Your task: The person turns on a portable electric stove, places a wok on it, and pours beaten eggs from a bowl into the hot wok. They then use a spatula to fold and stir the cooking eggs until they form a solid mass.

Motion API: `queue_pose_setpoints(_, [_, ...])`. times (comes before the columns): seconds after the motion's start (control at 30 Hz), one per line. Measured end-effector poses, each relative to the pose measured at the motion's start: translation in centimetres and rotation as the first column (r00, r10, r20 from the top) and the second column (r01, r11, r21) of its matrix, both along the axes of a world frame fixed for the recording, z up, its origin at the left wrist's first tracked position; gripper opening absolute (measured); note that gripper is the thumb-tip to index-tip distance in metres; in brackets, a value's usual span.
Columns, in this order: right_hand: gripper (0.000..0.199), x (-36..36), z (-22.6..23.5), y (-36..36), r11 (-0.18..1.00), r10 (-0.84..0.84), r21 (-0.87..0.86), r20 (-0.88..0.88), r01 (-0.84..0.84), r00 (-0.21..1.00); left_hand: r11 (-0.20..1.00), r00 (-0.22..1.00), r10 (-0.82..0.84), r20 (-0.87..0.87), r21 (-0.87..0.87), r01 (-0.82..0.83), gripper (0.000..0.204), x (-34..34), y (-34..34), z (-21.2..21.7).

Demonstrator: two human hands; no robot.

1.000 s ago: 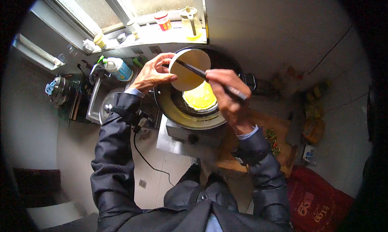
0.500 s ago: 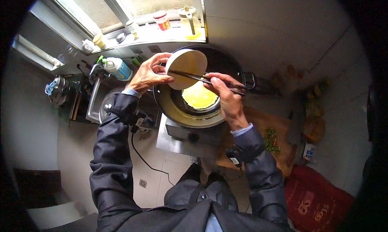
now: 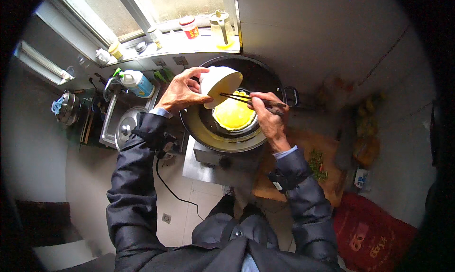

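Observation:
My left hand (image 3: pixel 184 92) grips a white bowl (image 3: pixel 219 82), tipped over the wok with its opening turned down to the right. A yellow film coats what I see of its inside. In my right hand (image 3: pixel 270 118) is a pair of dark chopsticks (image 3: pixel 233 96), their tips at the bowl's lower rim. Below them, yellow egg (image 3: pixel 235 114) with a pale, bubbly edge lies in the bottom of the large dark wok (image 3: pixel 208 137). The wok sits on a metal stove (image 3: pixel 204 160).
Right of the stove, a wooden cutting board (image 3: pixel 289 148) carries chopped greens (image 3: pixel 317 164) and a cleaver (image 3: pixel 345 151). On the left are a sink (image 3: pixel 110 122), a pot lid (image 3: pixel 127 124) and a white-and-blue bottle (image 3: pixel 140 84). Jars (image 3: pixel 189 29) line the windowsill. A red bag (image 3: pixel 369 234) lies lower right.
The bowl has tilted further, so less of its inside shows. My right hand has shifted slightly, and the chopstick tips have moved from inside the bowl to its lower rim.

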State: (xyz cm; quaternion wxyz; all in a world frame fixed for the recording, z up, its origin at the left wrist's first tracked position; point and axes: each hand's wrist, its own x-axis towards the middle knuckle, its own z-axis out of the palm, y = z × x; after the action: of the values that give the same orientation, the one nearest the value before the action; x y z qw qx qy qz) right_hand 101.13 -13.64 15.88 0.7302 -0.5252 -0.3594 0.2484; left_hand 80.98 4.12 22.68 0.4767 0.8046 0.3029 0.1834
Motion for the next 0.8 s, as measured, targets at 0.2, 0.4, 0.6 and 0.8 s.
queue_pose_setpoints(0.2, [0.012, 0.2, 0.5, -0.4, 0.995, -0.070, 0.096, 0.339, 0.039, 0.938, 0.991, 1.000, -0.004, -0.013, 0.132, 0.006, 0.082, 1.0, -0.2, -0.5])
queue_pose_setpoints(0.4, [0.012, 0.8, 0.5, -0.5, 0.989, -0.124, 0.123, 0.447, 0.076, 0.886, 0.963, 0.998, 0.025, -0.052, 0.270, -0.010, 0.082, 1.4, -0.3, -1.0])
queue_pose_setpoints(0.6, [0.013, 1.2, 0.2, -0.5, 0.992, -0.124, 0.069, 0.501, 0.104, 0.856, 0.954, 0.997, 0.009, -0.081, 0.299, 0.016, 0.082, 1.7, -0.3, -1.1])
queue_pose_setpoints(0.8, [0.014, 1.2, -0.2, -0.5, 0.989, -0.123, 0.129, 0.423, 0.075, 0.898, 0.930, 0.995, 0.026, -0.098, 0.367, 0.012, 0.081, 1.9, -0.5, -1.3])
